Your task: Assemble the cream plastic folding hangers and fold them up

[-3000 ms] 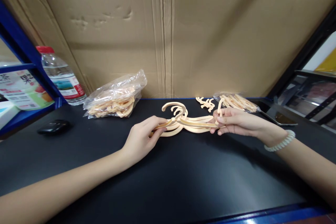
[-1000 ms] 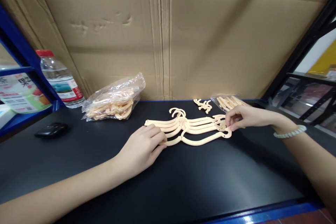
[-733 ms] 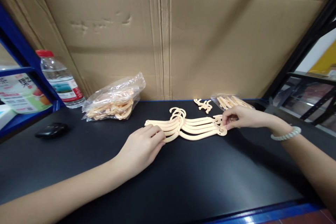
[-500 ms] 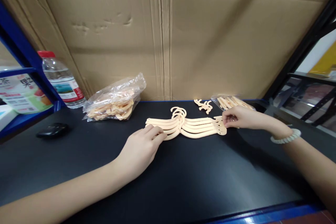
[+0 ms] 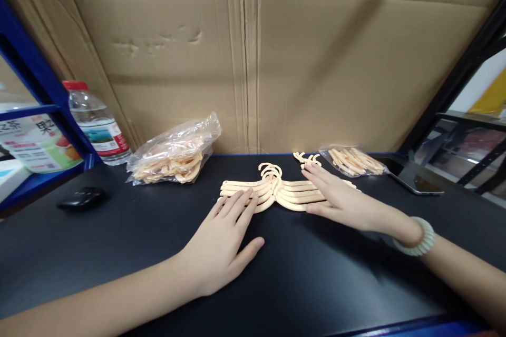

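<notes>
A stack of several small cream plastic hangers [image 5: 276, 189] lies flat on the black table [image 5: 118, 231], hooks pointing away from me. My left hand [image 5: 225, 237] lies flat and open, fingertips resting on the stack's left arms. My right hand [image 5: 340, 197], with a pale bead bracelet on the wrist, lies flat and open over the stack's right arms, fingers stretched toward the back. Neither hand holds anything.
A clear bag of hangers [image 5: 174, 155] sits at the back left, a smaller bag [image 5: 353, 160] at the back right, a few loose hangers [image 5: 306, 158] between. A water bottle [image 5: 97, 126], a black mouse [image 5: 81, 197], a phone [image 5: 415, 179] and a cardboard wall [image 5: 253, 63] surround the table.
Earlier both hands pinched the hangers' ends and squared the stack on the table. Now the fingers have let go and both hands lie flat on the stack.
</notes>
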`<state>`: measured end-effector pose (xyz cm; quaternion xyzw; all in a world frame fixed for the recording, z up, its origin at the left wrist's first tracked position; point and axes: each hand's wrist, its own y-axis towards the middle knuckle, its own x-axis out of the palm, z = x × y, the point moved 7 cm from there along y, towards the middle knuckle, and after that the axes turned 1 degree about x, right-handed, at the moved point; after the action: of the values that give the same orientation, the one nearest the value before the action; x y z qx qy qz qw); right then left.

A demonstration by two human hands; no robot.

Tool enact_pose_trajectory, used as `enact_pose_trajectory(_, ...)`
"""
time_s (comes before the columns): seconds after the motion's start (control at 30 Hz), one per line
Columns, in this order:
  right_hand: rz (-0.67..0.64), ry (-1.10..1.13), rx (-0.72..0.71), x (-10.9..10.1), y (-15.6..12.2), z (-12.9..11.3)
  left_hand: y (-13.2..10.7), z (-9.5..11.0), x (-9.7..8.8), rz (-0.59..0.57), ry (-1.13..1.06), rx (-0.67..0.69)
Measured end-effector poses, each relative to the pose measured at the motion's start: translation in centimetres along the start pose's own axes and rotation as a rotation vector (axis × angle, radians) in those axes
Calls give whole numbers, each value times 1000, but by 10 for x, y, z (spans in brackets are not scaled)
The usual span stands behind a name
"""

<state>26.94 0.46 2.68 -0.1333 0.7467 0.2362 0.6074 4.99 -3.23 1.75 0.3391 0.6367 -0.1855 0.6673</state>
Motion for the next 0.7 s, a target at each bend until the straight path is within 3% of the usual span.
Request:
enact_pose_trajectory(0.1, -85, -14, 63, 17, -2, -9, 1, -5, 9, -129, -26, -57)
enact_pose_trajectory(0.2, -132, -22, 51, 27, -1, -18, 4, -10, 13, -174, -38, -91)
enact_pose_trajectory(0.7, -104, -52, 48, 35, 21, 1, 26, -26, 23, -147, -52, -131)
